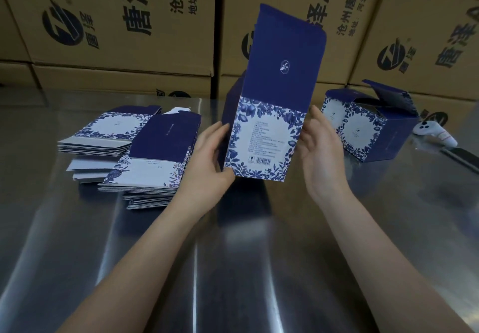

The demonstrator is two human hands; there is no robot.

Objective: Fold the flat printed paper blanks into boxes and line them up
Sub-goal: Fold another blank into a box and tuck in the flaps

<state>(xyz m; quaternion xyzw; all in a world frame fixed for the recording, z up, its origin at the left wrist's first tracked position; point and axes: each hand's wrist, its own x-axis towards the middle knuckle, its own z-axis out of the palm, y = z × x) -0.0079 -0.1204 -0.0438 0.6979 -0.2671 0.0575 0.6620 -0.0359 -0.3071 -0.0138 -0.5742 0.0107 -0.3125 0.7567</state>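
1. The blank [267, 130] stands upright right between the two hands, lifted off the steel surface [233, 255], its dark blue upper flap rising well above both of them.
2. To the left of the blank, and lower, sits the stack of flat blanks [155, 135]. To the right of it stands a folded box [363, 130] with its lid flaps up.
3. Beyond that box, farther right of the blank, lies a white controller [438, 133].
4. Now the print: a white round emblem [285, 66] on the blank's blue upper panel, blue leaves framing a white lower panel, and a barcode [263, 161] near the bottom. The small text lines there are too fine to read.
5. Behind the blank, brown cartons [116, 21] carry a round logo, big characters "唐泽" and a smaller line "沧州唐泽".
6. The left hand [207, 159] grips the blank's left edge, thumb at the lower front corner, fingers wrapped behind.
7. The right hand [321, 151] is spread, fingers nearly straight, palm turned toward the blank's right edge, fingertips touching it.
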